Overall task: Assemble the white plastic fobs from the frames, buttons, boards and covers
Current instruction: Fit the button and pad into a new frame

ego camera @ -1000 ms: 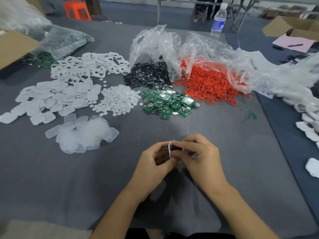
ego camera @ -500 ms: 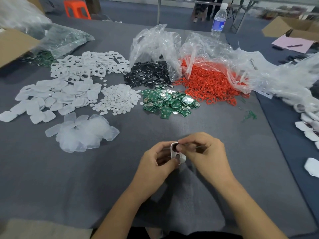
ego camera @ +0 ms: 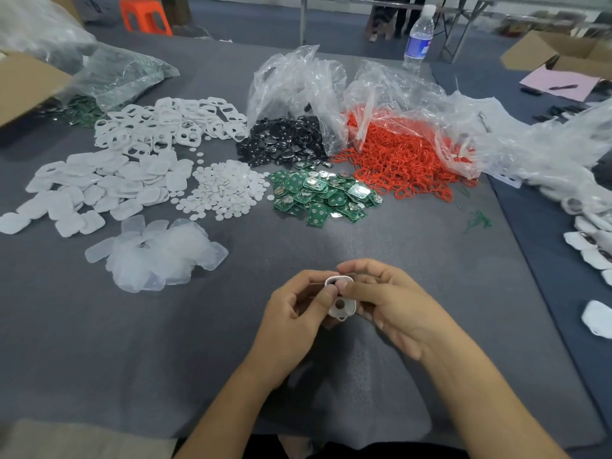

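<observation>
Both hands hold one white fob frame (ego camera: 342,304) upright above the grey table, near its front middle. My left hand (ego camera: 298,306) grips the frame's left edge with thumb and curled fingers. My right hand (ego camera: 387,299) pinches its right side, thumb tip on the frame's upper opening. A dark round button shows in the lower opening. Further back lie white frames (ego camera: 165,124), white covers (ego camera: 99,190), white round discs (ego camera: 225,190), clear covers (ego camera: 159,256), black buttons (ego camera: 284,140) and green boards (ego camera: 324,197).
Red rings (ego camera: 397,160) spill from a clear bag at the back right. Finished white fobs (ego camera: 592,246) line the right edge. A water bottle (ego camera: 419,38) stands at the far edge, and a cardboard box (ego camera: 23,84) sits at the far left.
The frame has turned from edge-on to face me, showing its dark button. My right thumb has moved onto the frame's upper opening. Both hands stay in the same spot.
</observation>
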Demonstrator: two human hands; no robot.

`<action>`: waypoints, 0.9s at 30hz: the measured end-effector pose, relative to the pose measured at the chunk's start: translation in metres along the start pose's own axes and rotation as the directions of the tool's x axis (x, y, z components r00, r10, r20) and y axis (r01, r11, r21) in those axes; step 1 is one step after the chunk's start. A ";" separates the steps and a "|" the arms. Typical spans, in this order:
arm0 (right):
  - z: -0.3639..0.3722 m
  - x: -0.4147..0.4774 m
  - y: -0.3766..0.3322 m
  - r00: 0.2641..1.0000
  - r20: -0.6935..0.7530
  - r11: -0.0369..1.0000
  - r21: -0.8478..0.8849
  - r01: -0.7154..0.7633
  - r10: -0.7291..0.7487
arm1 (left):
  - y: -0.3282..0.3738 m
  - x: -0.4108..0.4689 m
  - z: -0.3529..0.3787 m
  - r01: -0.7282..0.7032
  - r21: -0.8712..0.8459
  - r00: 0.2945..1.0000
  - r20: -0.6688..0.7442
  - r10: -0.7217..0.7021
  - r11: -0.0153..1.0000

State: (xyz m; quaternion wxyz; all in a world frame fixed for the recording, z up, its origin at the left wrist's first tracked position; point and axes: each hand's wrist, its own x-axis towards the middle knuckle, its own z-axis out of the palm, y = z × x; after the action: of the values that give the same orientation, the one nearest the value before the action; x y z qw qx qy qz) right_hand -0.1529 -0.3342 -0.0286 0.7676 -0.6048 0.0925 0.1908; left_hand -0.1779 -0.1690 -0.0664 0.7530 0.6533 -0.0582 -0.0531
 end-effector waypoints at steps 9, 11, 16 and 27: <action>-0.004 -0.003 -0.001 0.989 0.109 0.993 -0.059 -0.099 0.105 | -0.002 0.000 0.000 0.025 -0.012 0.999 -0.039 -0.026 1.000; -0.002 -0.004 0.000 0.992 0.105 0.996 -0.070 -0.061 0.068 | -0.001 0.000 0.000 0.028 -0.016 0.999 -0.036 -0.029 0.999; 0.000 -0.005 0.007 0.950 -0.022 0.879 -0.386 0.280 -0.312 | 0.000 0.002 -0.003 0.065 -0.081 0.998 0.012 -0.064 0.995; -0.005 -0.011 0.008 0.988 0.038 0.971 -0.181 0.155 -0.150 | -0.001 0.000 0.003 0.032 0.009 0.999 -0.017 -0.032 0.999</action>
State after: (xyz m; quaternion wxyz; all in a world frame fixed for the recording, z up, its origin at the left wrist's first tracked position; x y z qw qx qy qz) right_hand -0.1659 -0.3393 -0.0329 0.7220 -0.6760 0.0188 0.1462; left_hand -0.1786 -0.1719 -0.0671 0.7493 0.6582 -0.0416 -0.0593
